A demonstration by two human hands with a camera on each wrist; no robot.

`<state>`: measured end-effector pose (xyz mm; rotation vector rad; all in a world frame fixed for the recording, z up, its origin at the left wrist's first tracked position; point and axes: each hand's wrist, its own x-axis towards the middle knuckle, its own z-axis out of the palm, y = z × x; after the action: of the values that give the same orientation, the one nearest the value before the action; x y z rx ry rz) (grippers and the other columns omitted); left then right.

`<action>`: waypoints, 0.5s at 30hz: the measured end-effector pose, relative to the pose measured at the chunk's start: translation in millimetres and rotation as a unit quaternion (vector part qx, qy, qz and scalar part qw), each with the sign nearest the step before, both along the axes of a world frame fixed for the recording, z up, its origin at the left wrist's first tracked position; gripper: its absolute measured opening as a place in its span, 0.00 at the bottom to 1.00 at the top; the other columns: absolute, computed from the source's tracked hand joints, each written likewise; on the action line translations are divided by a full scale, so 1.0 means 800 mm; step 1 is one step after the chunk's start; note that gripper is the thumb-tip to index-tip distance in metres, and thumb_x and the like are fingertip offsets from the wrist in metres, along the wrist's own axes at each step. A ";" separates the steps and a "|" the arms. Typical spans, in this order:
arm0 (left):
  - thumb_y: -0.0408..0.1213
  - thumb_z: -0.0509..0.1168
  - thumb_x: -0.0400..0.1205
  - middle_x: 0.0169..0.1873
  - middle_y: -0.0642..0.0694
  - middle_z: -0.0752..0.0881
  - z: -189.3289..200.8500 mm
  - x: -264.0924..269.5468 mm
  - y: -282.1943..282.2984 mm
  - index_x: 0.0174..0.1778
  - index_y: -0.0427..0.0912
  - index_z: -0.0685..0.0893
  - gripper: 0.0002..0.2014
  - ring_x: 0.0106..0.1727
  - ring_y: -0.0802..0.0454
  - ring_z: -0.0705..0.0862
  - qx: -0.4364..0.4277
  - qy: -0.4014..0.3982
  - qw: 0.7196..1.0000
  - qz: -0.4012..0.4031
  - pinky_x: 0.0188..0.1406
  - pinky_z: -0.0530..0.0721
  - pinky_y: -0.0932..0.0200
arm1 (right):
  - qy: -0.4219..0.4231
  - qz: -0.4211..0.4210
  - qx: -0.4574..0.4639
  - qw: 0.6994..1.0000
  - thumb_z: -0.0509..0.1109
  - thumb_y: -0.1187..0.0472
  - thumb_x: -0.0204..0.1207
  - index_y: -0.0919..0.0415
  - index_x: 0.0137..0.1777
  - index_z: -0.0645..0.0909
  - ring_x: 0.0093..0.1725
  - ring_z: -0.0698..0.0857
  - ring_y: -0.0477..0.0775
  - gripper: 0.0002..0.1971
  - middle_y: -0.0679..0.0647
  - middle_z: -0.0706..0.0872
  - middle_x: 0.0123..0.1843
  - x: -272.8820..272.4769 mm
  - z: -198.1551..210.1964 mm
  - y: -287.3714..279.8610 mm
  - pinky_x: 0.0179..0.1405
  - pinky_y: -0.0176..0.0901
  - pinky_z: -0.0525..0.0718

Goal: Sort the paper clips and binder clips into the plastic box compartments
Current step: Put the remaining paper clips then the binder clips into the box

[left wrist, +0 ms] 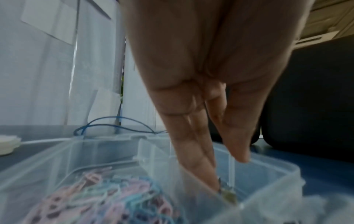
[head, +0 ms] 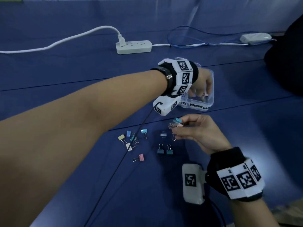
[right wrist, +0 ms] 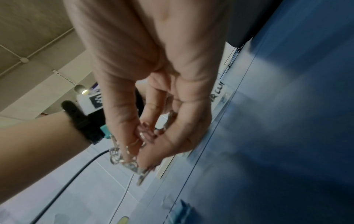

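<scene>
Left hand (left wrist: 193, 94) reaches down into the plastic box (head: 211, 97), fingers straight and close together, tips at a small metal clip (left wrist: 227, 195) low in the right-hand compartment. Cannot tell whether the tips pinch it or only touch it. The neighbouring compartment holds a heap of pastel paper clips (left wrist: 107, 198).

Right hand (head: 196, 130) hovers just in front of the box, thumb and fingers pinching a bunch of binder clips (head: 174, 124): 1 teal body, several silver wire handles hanging loose.

Judgement on the step: let the clip go low inside the compartment rather than from above, so it cannot bounce over the divider. Then feed the right hand's bunch across a few at a time, since the handles look apt to tangle.

About 9 binder clips (head: 142, 141) lie scattered on the blue table (head: 65, 76), near the box. Further back sit a white power strip (head: 133, 46), its cable, and a blue wire (head: 188, 36). Dark shape at far right, unidentified.
</scene>
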<state>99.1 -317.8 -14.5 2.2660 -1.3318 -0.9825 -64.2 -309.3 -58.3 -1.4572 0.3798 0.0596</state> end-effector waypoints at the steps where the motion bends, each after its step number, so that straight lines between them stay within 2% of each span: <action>1: 0.22 0.61 0.77 0.50 0.41 0.81 0.005 0.001 0.003 0.52 0.43 0.82 0.14 0.44 0.47 0.83 -0.006 -0.022 1.000 -0.005 0.38 0.86 0.61 | -0.004 -0.007 -0.002 1.000 0.72 0.79 0.63 0.65 0.31 0.82 0.27 0.84 0.46 0.09 0.50 0.86 0.26 0.000 0.000 -0.001 0.32 0.36 0.89; 3: 0.23 0.61 0.77 0.50 0.44 0.81 0.021 0.005 0.021 0.59 0.40 0.82 0.16 0.45 0.49 0.81 -0.030 -0.056 0.998 -0.002 0.38 0.85 0.62 | -0.014 -0.024 -0.004 1.000 0.72 0.80 0.62 0.66 0.32 0.82 0.26 0.84 0.45 0.09 0.51 0.86 0.26 0.002 0.005 -0.004 0.30 0.35 0.88; 5: 0.26 0.63 0.78 0.49 0.43 0.81 0.038 0.011 0.057 0.60 0.39 0.82 0.15 0.44 0.51 0.80 -0.050 -0.087 0.995 0.013 0.36 0.85 0.63 | -0.035 -0.046 -0.009 0.998 0.72 0.81 0.61 0.64 0.29 0.83 0.25 0.84 0.45 0.11 0.52 0.86 0.26 0.008 0.013 -0.011 0.29 0.35 0.88; 7: 0.31 0.67 0.77 0.54 0.40 0.85 0.044 0.017 0.103 0.60 0.39 0.82 0.15 0.50 0.47 0.82 -0.042 -0.147 0.988 0.029 0.49 0.83 0.55 | -0.059 -0.076 -0.027 0.995 0.71 0.81 0.62 0.60 0.23 0.83 0.24 0.84 0.43 0.16 0.50 0.86 0.23 0.019 0.028 -0.023 0.29 0.35 0.88; 9: 0.37 0.69 0.76 0.61 0.38 0.83 0.037 0.020 0.152 0.63 0.40 0.80 0.19 0.61 0.43 0.81 0.047 -0.200 0.977 0.055 0.64 0.78 0.52 | -0.078 -0.121 -0.066 0.987 0.72 0.80 0.63 0.58 0.22 0.82 0.23 0.84 0.41 0.18 0.46 0.86 0.20 0.035 0.038 -0.042 0.29 0.34 0.87; 11: 0.42 0.71 0.75 0.69 0.41 0.77 0.023 0.019 0.197 0.69 0.42 0.75 0.26 0.69 0.43 0.76 0.184 -0.207 0.958 0.076 0.70 0.73 0.52 | -0.077 -0.175 -0.160 0.969 0.75 0.78 0.61 0.57 0.26 0.79 0.22 0.83 0.43 0.16 0.47 0.84 0.21 0.056 0.039 -0.063 0.30 0.37 0.87; 13: 0.44 0.71 0.74 0.74 0.43 0.71 0.012 0.016 0.225 0.74 0.44 0.68 0.32 0.73 0.44 0.71 0.268 -0.184 0.942 0.084 0.71 0.70 0.51 | -0.049 -0.209 -0.276 0.937 0.77 0.74 0.61 0.53 0.26 0.77 0.21 0.80 0.39 0.16 0.50 0.82 0.25 0.075 0.033 -0.082 0.32 0.37 0.86; 15: 0.45 0.71 0.74 0.74 0.43 0.70 0.002 0.008 0.238 0.76 0.45 0.65 0.35 0.72 0.44 0.71 0.283 -0.168 0.941 0.079 0.68 0.71 0.52 | -0.016 -0.202 -0.355 0.913 0.77 0.72 0.62 0.53 0.27 0.77 0.19 0.78 0.36 0.16 0.50 0.81 0.28 0.090 0.026 -0.093 0.30 0.30 0.84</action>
<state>105.2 -127.1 -12.8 3.0360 -1.0496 -1.0561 8.1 -383.5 -37.4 -2.0581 0.7183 -0.4821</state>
